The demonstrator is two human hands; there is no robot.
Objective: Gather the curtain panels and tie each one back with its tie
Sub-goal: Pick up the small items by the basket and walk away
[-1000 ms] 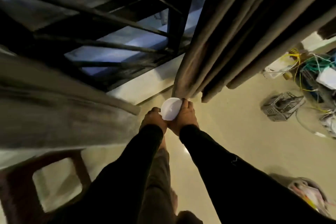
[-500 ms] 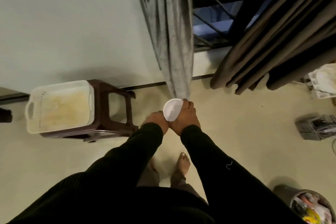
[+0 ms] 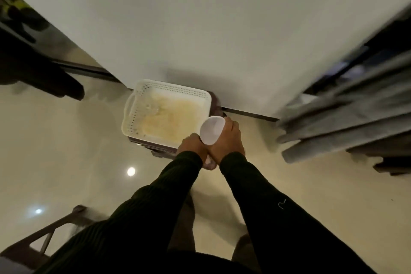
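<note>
Two hands meet near the centre of the view, each in a long black ribbed sleeve. The right hand (image 3: 226,140) has its fingers (image 3: 231,123) curled round one white, smooth, cup-like loop (image 3: 211,129), which stands up between the two hands; whether this is the curtain tie cannot be told. The left hand (image 3: 193,145) sits just beside it at 9 o'clock, touching its lower edge, knuckles up; its fingers are tucked under and hidden, so their grasp cannot be told.

Beyond the hands, at 11 o'clock, one white perforated plastic basket (image 3: 133,107) with pale cloth-like contents rests on one dark brown plastic stool (image 3: 155,151), which stands against the plain pale wall (image 3: 200,18).

At 3 o'clock, well apart from the hands, one grey pleated curtain panel (image 3: 347,122) hangs in blurred folds, its lower edge above the glossy cream floor (image 3: 66,151). Neither hand touches it.

At 9 o'clock a dark blurred shape (image 3: 37,69) reaches in from the left edge. At 7 o'clock one dark frame (image 3: 44,236), perhaps a second stool, stands on the floor. Two bright light reflections show on the floor at 8 o'clock.
</note>
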